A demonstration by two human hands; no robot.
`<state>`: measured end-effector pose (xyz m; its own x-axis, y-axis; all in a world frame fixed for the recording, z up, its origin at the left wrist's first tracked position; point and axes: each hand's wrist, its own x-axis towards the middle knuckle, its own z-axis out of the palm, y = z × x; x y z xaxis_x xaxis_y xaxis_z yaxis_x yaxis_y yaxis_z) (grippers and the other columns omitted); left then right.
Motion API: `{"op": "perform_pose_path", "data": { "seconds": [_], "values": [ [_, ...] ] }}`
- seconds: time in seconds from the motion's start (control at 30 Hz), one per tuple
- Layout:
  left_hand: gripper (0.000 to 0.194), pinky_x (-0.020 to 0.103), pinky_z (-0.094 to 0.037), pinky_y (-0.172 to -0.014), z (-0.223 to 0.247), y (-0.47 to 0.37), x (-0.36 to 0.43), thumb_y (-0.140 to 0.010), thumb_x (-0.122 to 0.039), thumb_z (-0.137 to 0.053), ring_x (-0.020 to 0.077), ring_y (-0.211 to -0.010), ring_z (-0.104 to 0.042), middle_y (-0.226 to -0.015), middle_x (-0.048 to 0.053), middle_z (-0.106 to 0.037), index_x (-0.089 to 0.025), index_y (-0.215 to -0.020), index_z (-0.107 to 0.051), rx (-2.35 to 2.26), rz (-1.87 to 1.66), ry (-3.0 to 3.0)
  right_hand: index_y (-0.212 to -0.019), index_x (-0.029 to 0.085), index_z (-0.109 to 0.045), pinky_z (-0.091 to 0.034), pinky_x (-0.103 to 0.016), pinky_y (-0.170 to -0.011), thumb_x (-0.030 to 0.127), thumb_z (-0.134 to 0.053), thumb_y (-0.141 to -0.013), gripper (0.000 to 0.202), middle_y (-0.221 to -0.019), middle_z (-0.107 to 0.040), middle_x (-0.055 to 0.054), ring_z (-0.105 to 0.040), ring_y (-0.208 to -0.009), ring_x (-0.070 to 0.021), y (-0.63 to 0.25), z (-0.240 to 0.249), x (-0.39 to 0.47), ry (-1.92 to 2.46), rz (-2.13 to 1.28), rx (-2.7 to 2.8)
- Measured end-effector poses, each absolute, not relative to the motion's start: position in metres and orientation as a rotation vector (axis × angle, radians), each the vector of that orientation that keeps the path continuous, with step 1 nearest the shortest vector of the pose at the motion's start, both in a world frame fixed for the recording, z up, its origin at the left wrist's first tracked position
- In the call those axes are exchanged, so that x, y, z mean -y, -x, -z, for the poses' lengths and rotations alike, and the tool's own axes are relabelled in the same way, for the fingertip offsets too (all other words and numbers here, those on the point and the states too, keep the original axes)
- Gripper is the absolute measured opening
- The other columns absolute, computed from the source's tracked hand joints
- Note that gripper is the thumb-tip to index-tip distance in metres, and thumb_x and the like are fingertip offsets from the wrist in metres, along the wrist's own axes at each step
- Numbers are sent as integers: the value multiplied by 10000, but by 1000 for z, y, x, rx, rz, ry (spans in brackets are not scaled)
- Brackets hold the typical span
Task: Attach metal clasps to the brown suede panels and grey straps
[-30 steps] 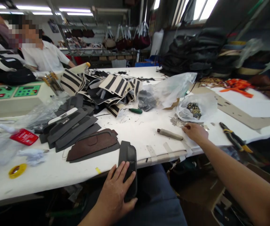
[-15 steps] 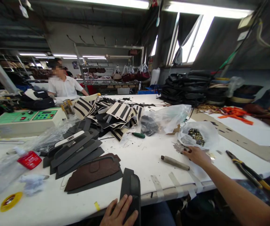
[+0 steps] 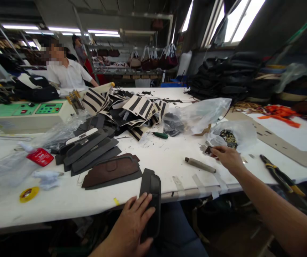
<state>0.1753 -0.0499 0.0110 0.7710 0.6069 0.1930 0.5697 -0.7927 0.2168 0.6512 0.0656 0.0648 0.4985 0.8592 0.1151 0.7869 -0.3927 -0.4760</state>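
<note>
A dark leather bag panel (image 3: 150,182) lies partly over the front edge of the table. Flat on top of it rests my left hand (image 3: 134,221), its fingers stretched out. To the right, my right hand (image 3: 229,159) pinches a small dark metal piece (image 3: 209,150) between thumb and fingertips. Thin metal bits (image 3: 203,147) lie just beside those fingertips. Behind that hand is an open plastic bag (image 3: 245,137) holding small brass-coloured metal fittings (image 3: 228,138). A grey rod-like tool (image 3: 200,165) lies on the tabletop between my hands.
Dark panels (image 3: 91,150) and a brown leather panel (image 3: 113,170) lie left, near a red glue bottle (image 3: 40,156) and yellow tape roll (image 3: 29,194). Striped pieces (image 3: 139,107) are heaped behind. Pliers (image 3: 279,175) lie right. A person (image 3: 67,73) sits across the table.
The view has tilted downward, so the table appears higher. My right hand now shows a small dark piece more plainly in its fingertips. My left hand remains on the panel.
</note>
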Motion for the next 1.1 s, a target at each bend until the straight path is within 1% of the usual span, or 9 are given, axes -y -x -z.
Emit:
{"op": "perform_pose_path", "data": {
  "seconds": [0.07,0.17,0.27,0.4,0.63,0.77,0.87,0.93,1.1],
  "values": [
    [661,562,-327,-1217,-19,-174,54,-874,-489,-706,334,-1544,-369,-1691,120,-369,-252,-1466,-532,-950,-336,-2715,-1150,201,-760,-558,-275,-672,437,-589,-945,356,-843,-799,-55,-727,-714,-184,-603,-71,-43,2165,-412,1436],
    [634,572,-300,-1231,-21,-174,54,-876,-415,-710,327,-1560,-339,-1698,124,-355,-231,-1458,-540,-944,-312,-2656,-1046,180,-770,-553,-303,-677,476,-674,-895,346,-814,-777,-56,-703,-707,-194,-511,-75,-3,1691,-1039,1511],
    [655,569,-265,-1249,-17,-174,53,-875,-403,-703,323,-1566,-324,-1690,134,-367,-200,-1472,-528,-961,-295,-2634,-935,167,-757,-532,-275,-638,405,-711,-855,256,-781,-764,-43,-704,-672,-174,-433,-64,28,1535,-1333,1359],
    [648,552,-252,-1256,-16,-174,52,-877,-405,-691,319,-1564,-328,-1667,140,-409,-178,-1463,-535,-973,-301,-2620,-909,168,-743,-475,-238,-544,331,-716,-815,190,-694,-730,-14,-708,-598,-166,-392,-35,43,1643,-1313,1187],
    [646,532,-262,-1250,-15,-172,50,-854,-387,-717,311,-1551,-352,-1664,142,-415,-165,-1433,-539,-977,-332,-2597,-855,190,-731,-503,-243,-575,292,-690,-818,116,-650,-709,8,-714,-595,-169,-393,-20,47,1729,-1199,1219],
    [694,533,-273,-1237,-15,-172,49,-856,-393,-721,315,-1549,-350,-1662,140,-419,-168,-1476,-505,-980,-320,-2603,-839,202,-728,-495,-252,-565,300,-672,-820,114,-678,-716,6,-686,-594,-165,-390,-17,47,1781,-1094,1302],
    [763,539,-283,-1224,-17,-172,48,-873,-390,-707,316,-1547,-349,-1673,126,-405,-193,-1555,-429,-970,-297,-2621,-808,208,-719,-473,-250,-553,310,-665,-821,116,-672,-709,4,-657,-601,-162,-390,-15,45,1831,-1029,1366],
    [780,542,-296,-1212,-18,-173,47,-885,-396,-703,320,-1543,-351,-1676,127,-398,-215,-1582,-402,-967,-275,-2636,-844,214,-711,-464,-246,-548,304,-668,-817,104,-665,-698,15,-646,-598,-158,-390,-12,44,1843,-1011,1371],
    [758,546,-303,-1206,-21,-175,47,-891,-435,-711,328,-1528,-360,-1670,133,-404,-212,-1564,-442,-999,-220,-2653,-946,227,-709,-467,-250,-544,296,-663,-844,131,-673,-685,31,-639,-583,-152,-392,-7,45,1787,-1051,1414]
  ]
}}
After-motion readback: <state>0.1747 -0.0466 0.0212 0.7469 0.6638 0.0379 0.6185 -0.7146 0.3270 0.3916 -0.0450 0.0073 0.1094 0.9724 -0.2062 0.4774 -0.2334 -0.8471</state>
